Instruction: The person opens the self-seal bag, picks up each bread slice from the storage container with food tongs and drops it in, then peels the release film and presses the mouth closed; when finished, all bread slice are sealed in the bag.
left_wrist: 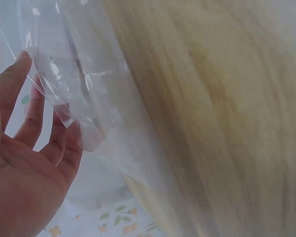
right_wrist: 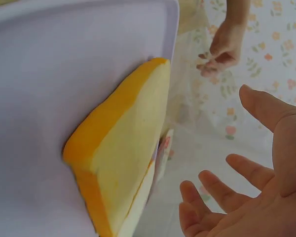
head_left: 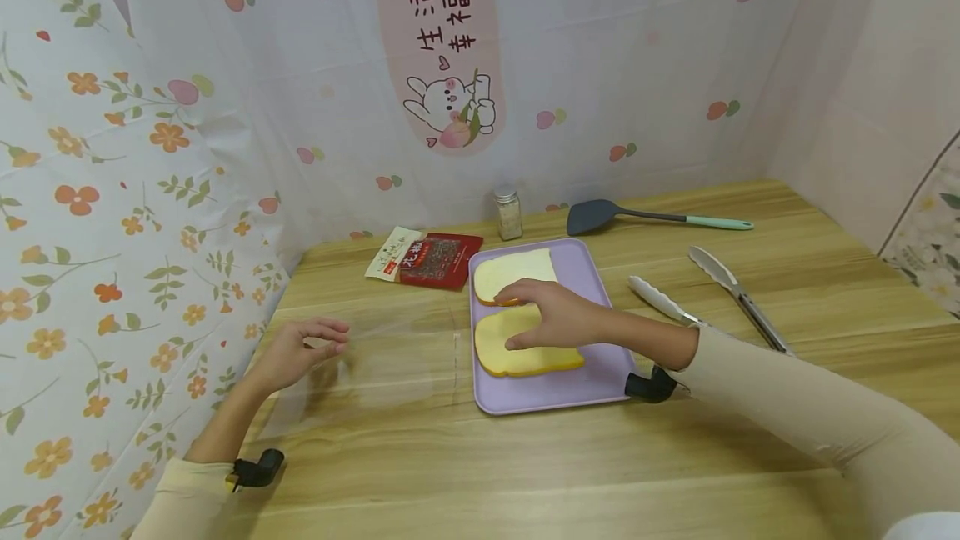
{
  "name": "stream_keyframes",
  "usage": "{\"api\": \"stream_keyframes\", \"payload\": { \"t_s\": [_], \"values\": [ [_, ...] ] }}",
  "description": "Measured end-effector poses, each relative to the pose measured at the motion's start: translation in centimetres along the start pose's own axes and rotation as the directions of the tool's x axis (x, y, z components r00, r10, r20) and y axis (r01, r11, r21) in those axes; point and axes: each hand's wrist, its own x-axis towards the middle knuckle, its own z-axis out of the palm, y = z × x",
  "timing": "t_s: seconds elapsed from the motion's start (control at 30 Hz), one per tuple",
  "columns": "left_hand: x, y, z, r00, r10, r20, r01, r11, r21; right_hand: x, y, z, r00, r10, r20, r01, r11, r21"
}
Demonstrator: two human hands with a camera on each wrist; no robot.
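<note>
My left hand (head_left: pixel 296 352) pinches the edge of a clear plastic bag (left_wrist: pixel 93 94), thumb on one side of the film and fingers on the other. The bag stretches across the table toward the lilac tray (head_left: pixel 525 394). My right hand (head_left: pixel 558 315) hovers over the tray with its fingers spread and nothing in them. Two bread slices lie on the tray: a yellowish slice (right_wrist: pixel 133 123) at the front and a paler slice (head_left: pixel 517 267) behind it. In the head view my right hand hides part of both slices.
Behind the tray lie a red and white spice packet (head_left: pixel 435 261), a glass shaker jar (head_left: pixel 508 217) and a dark turner (head_left: pixel 592 216) with a mint handle. Metal tongs (head_left: pixel 753 315) rest on the table right of the tray, partly behind my right forearm.
</note>
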Motion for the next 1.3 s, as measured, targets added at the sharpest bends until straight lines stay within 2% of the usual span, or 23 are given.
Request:
{"api": "stream_keyframes", "payload": {
  "t_s": [0.2, 0.53, 0.87, 1.07, 1.3],
  "values": [
    [0.1, 0.2, 0.0, 1.000, 0.026, 0.008, -0.026, 1.000, 0.015, -1.8, 0.8, -1.5, 0.998, 0.023, -0.062, -0.024, 0.999, -0.021],
    [-0.3, 0.1, -0.4, 1.000, -0.006, 0.009, 0.006, 1.000, -0.024, -5.1, 2.3, -4.0, 0.987, 0.083, -0.140, -0.090, 0.995, -0.051],
    [0.0, 0.4, -0.4, 1.000, -0.027, -0.011, 0.027, 1.000, -0.012, -8.5, 3.3, -5.7, 0.967, 0.136, -0.215, -0.143, 0.990, -0.018],
    [0.0, 0.3, -0.2, 1.000, -0.025, -0.001, 0.025, 0.999, -0.022, -10.4, 3.6, -6.8, 0.958, 0.144, -0.250, -0.159, 0.986, -0.043],
    [0.1, 0.1, -0.1, 1.000, -0.027, 0.003, 0.027, 0.999, -0.017, -12.5, 4.6, -7.9, 0.936, 0.158, -0.315, -0.210, 0.968, -0.140]
  ]
}}
